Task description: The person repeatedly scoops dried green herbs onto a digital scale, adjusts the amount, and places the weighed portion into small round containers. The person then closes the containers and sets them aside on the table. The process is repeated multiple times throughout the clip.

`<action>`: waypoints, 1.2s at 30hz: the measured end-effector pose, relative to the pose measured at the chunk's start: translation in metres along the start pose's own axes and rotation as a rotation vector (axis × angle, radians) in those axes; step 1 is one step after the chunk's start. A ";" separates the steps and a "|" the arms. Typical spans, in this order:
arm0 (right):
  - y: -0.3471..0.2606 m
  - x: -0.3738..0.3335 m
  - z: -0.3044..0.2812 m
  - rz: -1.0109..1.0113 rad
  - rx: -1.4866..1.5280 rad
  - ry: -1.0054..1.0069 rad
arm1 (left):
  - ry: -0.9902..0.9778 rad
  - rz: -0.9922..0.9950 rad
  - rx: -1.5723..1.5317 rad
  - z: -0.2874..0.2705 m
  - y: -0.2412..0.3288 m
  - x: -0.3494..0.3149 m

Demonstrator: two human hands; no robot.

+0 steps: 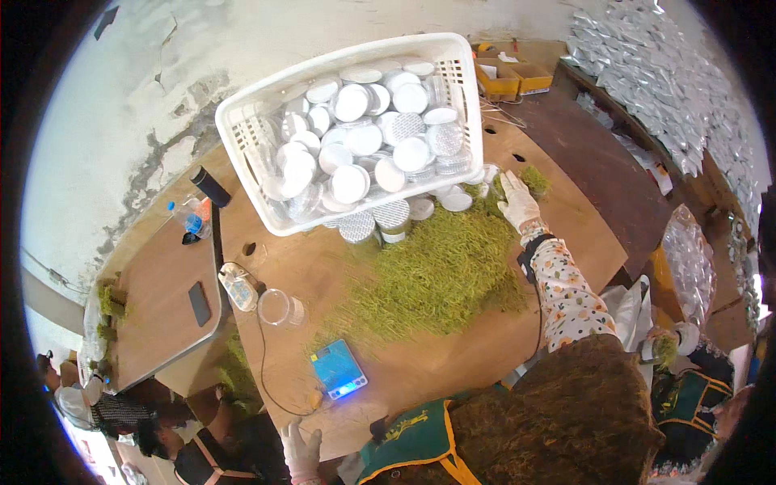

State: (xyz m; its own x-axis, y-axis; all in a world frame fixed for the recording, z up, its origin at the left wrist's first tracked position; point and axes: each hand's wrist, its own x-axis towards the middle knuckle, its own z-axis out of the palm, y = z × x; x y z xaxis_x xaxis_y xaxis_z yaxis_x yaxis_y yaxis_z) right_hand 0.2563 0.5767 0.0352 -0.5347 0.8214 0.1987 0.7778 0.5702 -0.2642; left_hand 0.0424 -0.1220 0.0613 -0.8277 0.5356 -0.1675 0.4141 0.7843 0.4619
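My right hand (518,204), in a white glove and floral sleeve, lies at the right edge of a pile of dried green plant shreds (440,271). Its fingers are stretched out and it grips nothing that I can see. At the lower edge, my left hand (301,451), also gloved in white, hangs by the table's near edge with fingers apart and nothing visible in it. Behind the pile stand jars (394,220) of green shreds with patterned silver lids. Between my left hand and the pile sits a blue digital scale (339,369), its display lit.
A white plastic basket (229,153) full of round lids stands at the back. Left of the pile are a clear plastic cup (275,307) and a white power strip (239,288) with a cord. A phone (199,304) lies on the side table. Other people (206,453) work lower left and at right.
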 end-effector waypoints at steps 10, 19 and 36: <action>0.022 -0.016 0.041 0.036 0.244 0.202 | -0.036 0.082 0.051 0.002 -0.005 -0.023; -0.007 -0.043 -0.018 -0.245 0.004 0.404 | 0.019 0.028 -0.011 0.003 -0.012 -0.016; -0.312 -0.217 -0.066 -0.951 0.474 -0.081 | 0.066 0.155 -0.052 0.003 -0.039 -0.016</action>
State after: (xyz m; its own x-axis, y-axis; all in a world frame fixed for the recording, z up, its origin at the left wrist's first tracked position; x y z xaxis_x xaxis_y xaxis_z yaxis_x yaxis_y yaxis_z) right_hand 0.1509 0.2199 0.1366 -0.8884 0.0239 0.4584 -0.1701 0.9104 -0.3771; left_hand 0.0409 -0.1601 0.0438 -0.7789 0.6262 -0.0341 0.5201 0.6754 0.5228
